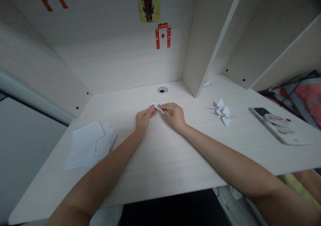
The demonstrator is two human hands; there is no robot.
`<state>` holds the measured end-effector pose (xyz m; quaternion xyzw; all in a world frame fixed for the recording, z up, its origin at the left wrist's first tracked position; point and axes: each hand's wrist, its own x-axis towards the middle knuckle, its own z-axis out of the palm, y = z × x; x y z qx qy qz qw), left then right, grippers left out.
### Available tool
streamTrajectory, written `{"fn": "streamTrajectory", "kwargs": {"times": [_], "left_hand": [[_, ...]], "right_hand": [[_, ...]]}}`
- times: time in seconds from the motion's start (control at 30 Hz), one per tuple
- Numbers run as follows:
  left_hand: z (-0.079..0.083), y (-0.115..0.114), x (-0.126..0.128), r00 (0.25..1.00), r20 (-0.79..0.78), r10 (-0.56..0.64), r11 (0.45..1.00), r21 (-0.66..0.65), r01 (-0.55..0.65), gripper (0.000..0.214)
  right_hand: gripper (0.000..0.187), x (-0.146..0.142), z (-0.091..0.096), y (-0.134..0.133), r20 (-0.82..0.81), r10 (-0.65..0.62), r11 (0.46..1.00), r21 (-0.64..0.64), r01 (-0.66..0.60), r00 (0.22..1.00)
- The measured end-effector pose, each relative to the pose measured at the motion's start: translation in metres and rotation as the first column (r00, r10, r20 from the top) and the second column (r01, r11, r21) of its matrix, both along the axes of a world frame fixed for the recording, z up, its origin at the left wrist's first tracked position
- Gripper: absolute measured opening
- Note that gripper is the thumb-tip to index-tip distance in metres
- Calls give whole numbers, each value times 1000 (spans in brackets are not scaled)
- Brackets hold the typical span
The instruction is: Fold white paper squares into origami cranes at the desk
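1. Folded paper piece [157, 107] sat near the middle of the frame, above the bench [175, 162], held between the left hand [143, 119] and the right hand [174, 116].
2. Each hand's grip was closed on the folded paper piece, with the left pinching one end and the right the other. The two hands stood close together, almost touching.
3. A fold this small handled best with each grip close to the crease and both hands applying even, gentle pressure, so the thin paper stayed flat and did not crumple or tear.
4. Stack of white paper sheets [90, 145] lay at the left of the bench. Right of the hands stood folded paper cranes [222, 112], and a phone [273, 125] in a printed case lay further right.
5. Fingers covered much of the folded paper piece, so its exact shape and creases could not be made out. Paper scrap [207, 83] was partly hidden by an upright shelf panel [193, 42]. Whether the cranes were one or two was hard to tell.
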<state>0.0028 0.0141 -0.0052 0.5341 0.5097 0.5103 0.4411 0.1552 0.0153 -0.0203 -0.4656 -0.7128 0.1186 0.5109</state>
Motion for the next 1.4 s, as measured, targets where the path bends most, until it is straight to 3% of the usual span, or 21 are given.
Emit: {"fn": "streamTrajectory", "kwargs": {"times": [0.7, 1.03, 1.4], "left_hand": [[-8, 5, -5, 996, 47, -76, 995, 66, 73, 47], [-8, -2, -3, 989, -143, -48, 989, 135, 67, 44], [-5, -4, -1, 985, -164, -62, 986, 144, 86, 42]], "right_hand": [[27, -3, 10, -5, -199, 70, 993, -84, -88, 978], [19, -3, 8, -4, -77, -35, 996, -82, 29, 996], [17, -4, 14, -9, -47, -24, 999, -39, 22, 999]]}}
